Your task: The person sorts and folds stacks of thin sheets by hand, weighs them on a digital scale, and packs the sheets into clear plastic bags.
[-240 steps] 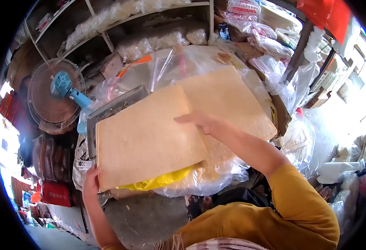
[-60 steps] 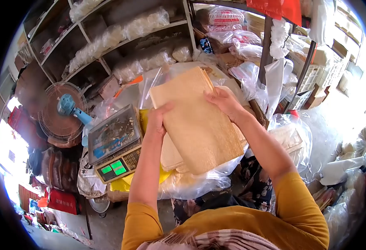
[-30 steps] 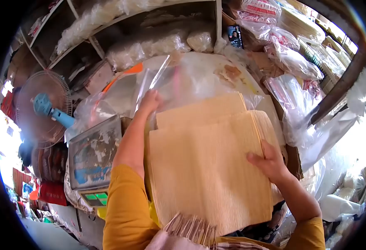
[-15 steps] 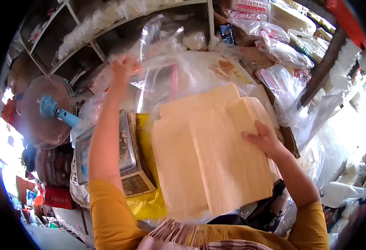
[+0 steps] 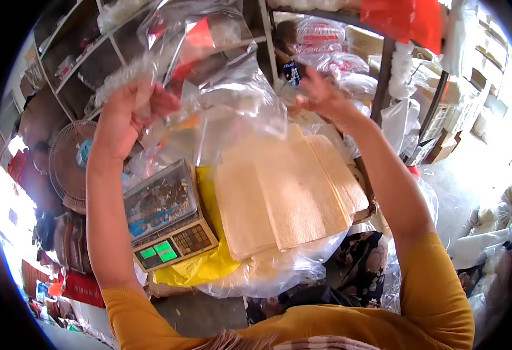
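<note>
Strong daylight pours in from the right, burning the floor (image 5: 468,175) there to near white; a second blown-out patch glares at the left edge; the shelves (image 5: 87,64) behind sit dim; the clear plastic (image 5: 241,87) throws hard, glassy highlights; the tan sheets (image 5: 302,198) are evenly bright with a soft sheen; the scale display (image 5: 165,251) glows green; motion blur softens the left grip (image 5: 130,111) and right grip (image 5: 323,99); fisheye distortion bends the surroundings into black corners.

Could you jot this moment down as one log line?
Left hand: raised by clear plastic bag, grip unclear | Right hand: raised, open | Tan sheets: overlapping beside scale | Scale display: lit green
</note>
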### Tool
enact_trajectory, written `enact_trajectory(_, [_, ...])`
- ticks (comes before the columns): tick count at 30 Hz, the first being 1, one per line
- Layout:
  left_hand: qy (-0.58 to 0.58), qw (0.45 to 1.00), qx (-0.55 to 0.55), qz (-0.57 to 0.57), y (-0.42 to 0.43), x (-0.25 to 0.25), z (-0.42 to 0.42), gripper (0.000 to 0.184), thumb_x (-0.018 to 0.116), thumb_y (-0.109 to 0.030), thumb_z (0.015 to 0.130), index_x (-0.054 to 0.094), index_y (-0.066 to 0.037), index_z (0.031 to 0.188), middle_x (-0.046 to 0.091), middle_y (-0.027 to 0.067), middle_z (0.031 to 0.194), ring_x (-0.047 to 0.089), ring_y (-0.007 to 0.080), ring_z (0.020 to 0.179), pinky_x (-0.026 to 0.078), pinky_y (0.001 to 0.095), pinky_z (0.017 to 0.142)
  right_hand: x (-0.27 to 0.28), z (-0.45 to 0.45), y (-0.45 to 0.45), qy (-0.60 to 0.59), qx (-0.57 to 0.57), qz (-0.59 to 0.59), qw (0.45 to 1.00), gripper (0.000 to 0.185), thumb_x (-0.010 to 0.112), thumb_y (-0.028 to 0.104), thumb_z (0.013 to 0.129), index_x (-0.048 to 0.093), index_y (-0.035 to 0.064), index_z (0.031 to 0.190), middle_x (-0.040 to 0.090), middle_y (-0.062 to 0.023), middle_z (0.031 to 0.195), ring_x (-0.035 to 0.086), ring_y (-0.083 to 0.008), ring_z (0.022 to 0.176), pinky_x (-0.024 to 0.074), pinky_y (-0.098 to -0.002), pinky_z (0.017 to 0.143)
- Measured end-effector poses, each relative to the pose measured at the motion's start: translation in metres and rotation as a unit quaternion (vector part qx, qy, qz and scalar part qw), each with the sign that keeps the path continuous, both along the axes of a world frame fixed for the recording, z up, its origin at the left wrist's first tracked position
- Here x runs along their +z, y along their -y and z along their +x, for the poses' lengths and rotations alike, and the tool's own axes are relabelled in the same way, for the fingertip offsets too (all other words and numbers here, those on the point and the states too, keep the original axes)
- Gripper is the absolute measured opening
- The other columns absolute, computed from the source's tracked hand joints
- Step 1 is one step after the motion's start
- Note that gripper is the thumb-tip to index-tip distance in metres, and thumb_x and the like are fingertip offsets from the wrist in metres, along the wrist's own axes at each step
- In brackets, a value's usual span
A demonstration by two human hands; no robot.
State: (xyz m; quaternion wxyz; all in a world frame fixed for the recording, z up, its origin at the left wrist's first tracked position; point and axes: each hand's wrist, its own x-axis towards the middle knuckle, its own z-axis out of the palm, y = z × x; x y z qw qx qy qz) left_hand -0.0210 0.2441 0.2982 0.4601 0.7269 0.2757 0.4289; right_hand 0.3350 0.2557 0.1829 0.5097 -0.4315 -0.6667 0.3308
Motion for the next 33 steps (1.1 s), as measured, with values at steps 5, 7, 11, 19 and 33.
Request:
enact_trajectory(5, [-0.010,0.999,0.008,-0.045,0.017,-0.013,-0.008,0.024,0.054,-0.025,0.089,0.059,-0.001,0.089,0.065,0.0125,0.086,0.066,0.0262,0.082,0.053,0.0366,0.078,-0.046,-0.008,0.011,-0.121,0.279,-0.193,0.933,0.086,0.075,0.038,0.071,0.031,0.0039,0.137,0.053,-0.0109,0.123,0.047,-0.0197,0.119,0.0311,-0.0411,0.100])
enact_trajectory(7, [-0.012,0.995,0.024,-0.099,0.014,-0.027,-0.014,0.025,0.055,-0.027,0.089,0.059,-0.002,0.088,0.065,0.0122,0.085,0.066,0.0264,0.081,0.053,0.0367,0.077,-0.057,-0.007,0.030,-0.095,0.254,-0.253,0.929,0.077,0.075,0.037,0.071,0.040,0.0058,0.133,0.057,-0.0086,0.118,0.048,-0.0196,0.117,0.0337,-0.0402,0.096])
enact_trajectory(11, [-0.001,0.985,0.007,-0.171,0.014,-0.057,-0.014,0.025,0.052,-0.025,0.089,0.061,-0.001,0.087,0.066,0.0111,0.086,0.066,0.0236,0.079,0.053,0.0314,0.073,-0.096,-0.004,0.043,-0.253,0.303,-0.227,0.891,0.058,0.070,0.031,0.077,0.049,0.0068,0.125,0.057,-0.0118,0.117,0.048,-0.0243,0.117,0.0395,-0.0414,0.093])
enact_trajectory(19, [-0.011,0.955,0.015,-0.297,-0.018,-0.142,-0.021,0.020,0.053,-0.019,0.088,0.059,0.000,0.092,0.064,0.0119,0.085,0.065,0.0225,0.070,0.055,0.0334,0.065,-0.111,0.000,0.057,-0.234,0.254,-0.252,0.904,0.033,0.065,0.019,0.081,0.059,0.0017,0.109,0.062,-0.0117,0.104,0.060,-0.0207,0.098,0.0468,-0.0319,0.082])
enact_trajectory(33, [-0.157,0.882,0.285,0.341,0.037,-0.213,0.051,0.032,0.059,-0.013,0.081,0.051,-0.001,0.109,0.055,0.0116,0.110,0.055,0.0248,0.098,0.045,0.0354,0.082,-0.111,-0.038,0.078,-0.146,0.074,-0.338,0.927,0.024,0.066,0.024,0.082,0.059,0.0005,0.084,0.062,-0.0076,0.072,0.061,-0.0153,0.059,0.0539,-0.0288,0.054])
